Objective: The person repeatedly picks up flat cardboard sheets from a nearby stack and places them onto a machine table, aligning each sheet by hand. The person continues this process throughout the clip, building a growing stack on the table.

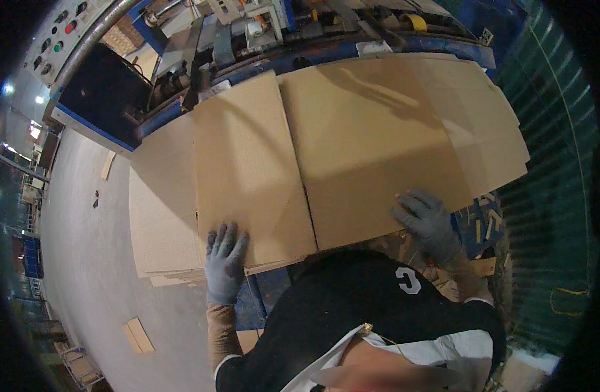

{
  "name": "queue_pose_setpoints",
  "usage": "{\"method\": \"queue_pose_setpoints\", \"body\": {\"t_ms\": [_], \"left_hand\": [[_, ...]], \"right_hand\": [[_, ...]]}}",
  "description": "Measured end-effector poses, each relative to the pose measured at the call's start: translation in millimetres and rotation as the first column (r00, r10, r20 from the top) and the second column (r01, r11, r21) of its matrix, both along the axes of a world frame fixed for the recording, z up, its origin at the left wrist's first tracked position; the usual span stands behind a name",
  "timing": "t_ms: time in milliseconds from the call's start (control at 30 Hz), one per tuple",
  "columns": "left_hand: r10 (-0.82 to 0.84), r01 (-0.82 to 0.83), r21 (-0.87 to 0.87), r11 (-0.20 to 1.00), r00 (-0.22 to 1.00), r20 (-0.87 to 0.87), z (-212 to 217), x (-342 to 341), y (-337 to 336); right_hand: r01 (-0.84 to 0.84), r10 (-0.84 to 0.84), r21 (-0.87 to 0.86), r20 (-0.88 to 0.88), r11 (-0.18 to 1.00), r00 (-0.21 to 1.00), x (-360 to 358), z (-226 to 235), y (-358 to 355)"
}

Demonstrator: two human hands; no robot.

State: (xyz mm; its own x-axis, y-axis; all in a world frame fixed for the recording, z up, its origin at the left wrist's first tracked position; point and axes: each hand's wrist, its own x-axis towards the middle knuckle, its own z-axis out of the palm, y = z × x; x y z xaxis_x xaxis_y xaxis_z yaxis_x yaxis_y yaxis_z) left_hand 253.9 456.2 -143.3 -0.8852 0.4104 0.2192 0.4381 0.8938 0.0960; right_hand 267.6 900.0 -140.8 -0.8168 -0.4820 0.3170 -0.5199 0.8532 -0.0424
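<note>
The left hand (227, 264), at about half past seven, lies over the near edge of a cardboard sheet (378, 144), its fingers straight and slightly apart, pointing toward twelve o'clock. The right hand (427, 222), between three and four o'clock, is spread wider, fingertips on the same brown face and pointing toward ten. Both are open, with no closed grip on anything; whether either thumb hooks beneath the edge, I cannot tell. Set well apart near the two ends of the edge, they seem placed to keep the broad, floppy board level and straight.

The sheet fills the middle up to twelve o'clock. Its face is matt and smooth, with soft shadows across it. A dark gap runs from its far edge to its near one; whether it parts two pieces or just two panels is unclear. Paler cardboard layers (162, 215) show at nine to eight o'clock, their thin edges slightly out of line, probably stacked flat so they stay unbent.

Past the right hand, narrow cardboard strips (489, 225) lie jumbled. At twelve o'clock stands a blue-framed metal machine (372, 32); at ten, a grey control panel (61, 39) with round buttons. A ribbed green wall (561, 163) rises at three. Toward half past seven, a creased cardboard scrap (138, 335) lies on the smooth grey floor (84, 228).
</note>
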Motion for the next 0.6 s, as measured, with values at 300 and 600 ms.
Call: {"method": "queue_pose_setpoints", "body": {"t_ms": [300, 600], "left_hand": [[-0.06, 0.059, -0.023, 0.998, 0.997, -0.041, 4, -61, -1], [-0.068, 0.201, 0.327, 0.924, 0.925, -0.374, -16, -194, 5]], "right_hand": [[-0.091, 0.089, 0.071, 0.033, 0.993, 0.995, -84, 2, 27], [-0.067, 0.09, -0.132, 0.182, 0.989, 0.979, -207, 19, 23]]}}
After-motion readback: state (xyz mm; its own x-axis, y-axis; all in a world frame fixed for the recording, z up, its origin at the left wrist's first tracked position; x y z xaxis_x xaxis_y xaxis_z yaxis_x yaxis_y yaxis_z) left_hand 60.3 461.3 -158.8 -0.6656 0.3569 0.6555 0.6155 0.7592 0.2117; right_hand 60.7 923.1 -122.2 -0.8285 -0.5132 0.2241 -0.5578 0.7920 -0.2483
